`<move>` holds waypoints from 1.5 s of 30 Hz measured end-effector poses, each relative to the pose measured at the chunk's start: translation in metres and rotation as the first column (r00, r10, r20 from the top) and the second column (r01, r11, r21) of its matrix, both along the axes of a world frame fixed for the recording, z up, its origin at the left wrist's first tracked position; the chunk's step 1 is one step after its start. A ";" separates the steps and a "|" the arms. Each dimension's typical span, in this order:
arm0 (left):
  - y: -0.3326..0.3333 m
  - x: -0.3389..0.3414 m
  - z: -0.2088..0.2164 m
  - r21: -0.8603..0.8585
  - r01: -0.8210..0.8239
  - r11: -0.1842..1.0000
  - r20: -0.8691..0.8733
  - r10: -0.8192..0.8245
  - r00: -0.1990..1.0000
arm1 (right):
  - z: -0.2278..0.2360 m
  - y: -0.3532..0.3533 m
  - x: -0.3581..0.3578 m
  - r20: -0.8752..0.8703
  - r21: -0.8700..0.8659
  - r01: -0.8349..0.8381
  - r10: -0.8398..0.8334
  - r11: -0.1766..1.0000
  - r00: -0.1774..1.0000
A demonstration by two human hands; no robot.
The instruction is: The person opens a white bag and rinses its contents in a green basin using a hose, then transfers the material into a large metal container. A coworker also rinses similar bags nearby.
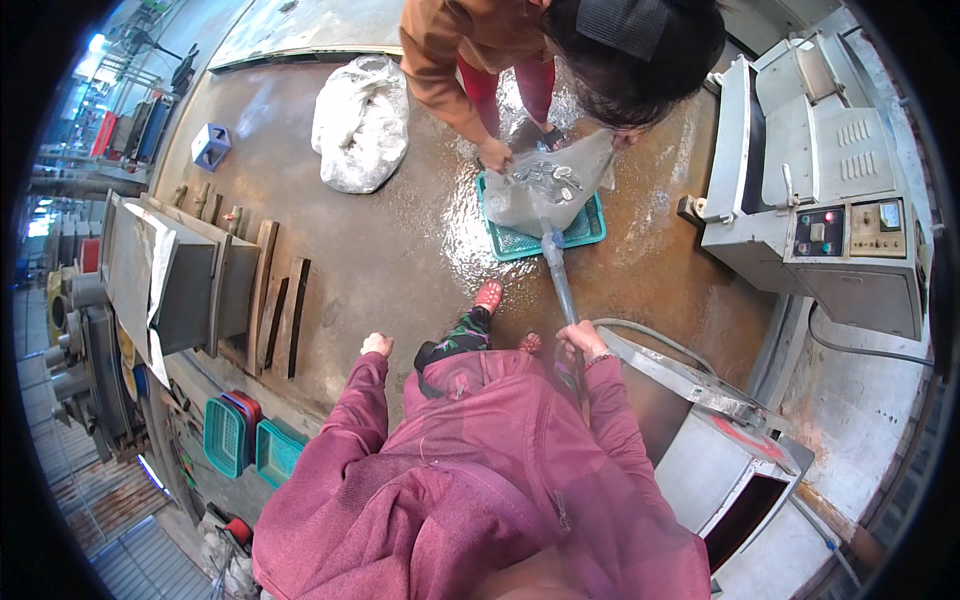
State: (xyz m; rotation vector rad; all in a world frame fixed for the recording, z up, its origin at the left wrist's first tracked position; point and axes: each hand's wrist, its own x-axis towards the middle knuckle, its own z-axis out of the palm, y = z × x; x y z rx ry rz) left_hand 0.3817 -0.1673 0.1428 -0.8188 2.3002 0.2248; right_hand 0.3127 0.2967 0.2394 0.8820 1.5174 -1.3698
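My right hand (582, 342) is wrapped round a grey hose (565, 290). The far end of the hose reaches up to a clear plastic bag (560, 200) with several shiny metal-looking pieces inside. A co-worker's hand (494, 154) grips the bag's left side, and the other is mostly hidden by the head. Under the bag lies a teal plastic basket (592, 228) on the wet floor. My left hand (377, 344) hangs out to the left with its fingers curled, apparently around nothing.
A white plastic sack (360, 125) sits at the far left, beyond it a blue-white crate (210, 146). Grey machines stand right, one with a control panel (820, 232). A metal bin (180, 270), wooden planks (290, 315) and stacked baskets (228, 437) line the left.
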 end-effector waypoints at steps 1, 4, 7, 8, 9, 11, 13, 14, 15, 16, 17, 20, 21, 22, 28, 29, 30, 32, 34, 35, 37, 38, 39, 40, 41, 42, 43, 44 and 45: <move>-0.002 0.005 0.001 -0.032 0.012 0.999 0.012 -0.012 1.000 | -0.003 0.000 0.000 0.003 0.012 0.004 -0.004 1.000 1.000; -0.022 0.024 -0.006 0.150 -0.012 0.989 -0.024 0.016 1.000 | -0.007 -0.003 0.000 0.013 0.027 0.009 -0.010 1.000 1.000; -0.005 0.011 0.018 0.307 -0.292 0.906 0.135 0.263 0.955 | -0.004 -0.004 0.000 0.016 0.022 0.041 -0.041 0.999 0.999; -0.001 0.006 0.015 0.323 -0.245 0.914 0.105 0.222 0.969 | -0.003 -0.006 -0.001 0.005 0.014 0.046 -0.046 0.999 0.999; 0.003 0.001 0.009 0.338 -0.195 0.921 0.075 0.180 0.981 | -0.003 -0.006 -0.003 -0.004 0.006 0.052 -0.052 0.999 0.999; 0.045 -0.031 0.023 0.319 0.037 0.947 -0.187 0.025 0.982 | -0.005 -0.004 -0.003 -0.027 0.010 0.052 -0.051 0.999 0.998; 0.128 -0.091 0.076 0.592 0.139 0.794 -0.340 0.090 0.936 | -0.007 -0.008 0.000 -0.028 0.028 0.047 -0.047 0.998 0.999; 0.165 -0.120 0.095 0.586 0.257 0.769 -0.380 -0.020 0.925 | -0.006 -0.011 0.000 -0.025 0.054 0.037 -0.036 0.998 0.999; 0.198 -0.149 0.099 0.602 0.339 0.723 -0.391 -0.104 0.915 | -0.005 -0.012 -0.003 -0.026 0.082 0.028 -0.026 0.996 0.999; 0.235 -0.174 0.110 0.594 0.437 0.675 -0.471 -0.148 0.869 | 0.002 -0.014 -0.005 -0.062 0.087 0.018 -0.012 0.996 0.998; 0.262 -0.194 0.112 0.594 0.523 0.611 -0.548 -0.169 0.819 | 0.013 -0.018 -0.003 -0.096 0.096 0.006 0.003 0.995 0.995; 0.328 -0.233 0.072 0.220 0.562 0.798 -0.436 -0.434 0.788 | 0.009 -0.024 0.022 -0.205 0.127 0.040 -0.013 0.991 0.979; 0.343 -0.243 0.067 0.227 0.511 0.829 -0.272 -0.450 0.851 | 0.010 -0.027 0.031 -0.251 0.120 0.057 -0.025 0.991 0.968; 0.356 -0.253 0.063 0.223 0.459 0.860 -0.099 -0.448 0.889 | 0.012 -0.028 0.036 -0.296 0.111 0.072 -0.036 0.991 0.954; 0.377 -0.244 -0.038 0.010 0.646 0.764 -0.119 -0.640 0.759 | 0.001 -0.049 0.046 -0.275 0.285 -0.095 0.176 0.954 0.945; 0.378 -0.238 -0.041 -0.085 0.595 0.799 -0.166 -0.600 0.782 | 0.011 -0.053 0.038 -0.189 0.313 -0.127 0.193 0.941 0.963; 0.382 -0.240 -0.027 -0.046 0.539 0.841 -0.177 -0.538 0.824 | 0.010 -0.054 0.039 -0.266 0.360 -0.100 0.205 0.928 0.942; 0.379 -0.248 -0.001 0.021 0.403 0.915 -0.188 -0.392 0.901 | 0.012 -0.058 0.038 -0.415 0.437 -0.048 0.249 0.898 0.875; 0.370 -0.251 -0.021 0.023 0.502 0.864 -0.260 -0.480 0.838 | 0.021 -0.055 0.033 -0.396 0.405 -0.073 0.247 0.911 0.884; 0.369 -0.252 0.000 0.084 0.550 0.831 -0.286 -0.508 0.812 | 0.025 -0.051 0.031 -0.380 0.392 -0.082 0.242 0.916 0.893; 0.359 -0.246 -0.007 0.121 0.705 0.698 -0.407 -0.613 0.677 | 0.036 -0.039 0.032 -0.474 0.274 -0.036 0.168 0.961 0.864; 0.354 -0.247 0.001 0.132 0.830 0.542 -0.508 -0.682 0.526 | 0.061 -0.027 0.027 -0.352 0.245 -0.082 0.168 0.966 0.921; 0.348 -0.250 0.012 0.119 0.923 0.366 -0.603 -0.712 0.360 | 0.081 -0.012 0.025 -0.223 0.210 -0.124 0.171 0.970 0.960; 0.341 -0.251 0.031 0.088 0.980 0.179 -0.686 -0.703 0.190 | 0.074 0.006 0.044 -0.401 0.177 -0.044 0.113 0.983 0.909; 0.335 -0.254 0.062 0.054 0.998 0.025 -0.733 -0.678 0.056 | 0.092 0.023 0.050 -0.480 0.138 -0.106 0.160 0.985 0.862; 0.333 -0.255 0.075 0.062 0.996 -0.067 -0.774 -0.633 0.006 | 0.110 0.037 0.048 -0.361 0.139 -0.146 0.187 0.980 0.914; 0.333 -0.256 0.086 0.058 0.985 -0.163 -0.817 -0.575 -0.047 | 0.132 0.050 0.049 -0.262 -0.008 -0.116 0.109 0.993 0.959; 0.336 -0.257 0.097 0.050 0.964 -0.262 -0.857 -0.506 -0.093 | 0.140 0.055 0.054 -0.249 -0.002 -0.124 0.120 0.992 0.961; 0.343 -0.256 0.109 0.080 0.958 -0.275 -0.860 -0.505 -0.073 | 0.145 0.058 0.060 -0.233 0.001 -0.141 0.137 0.990 0.963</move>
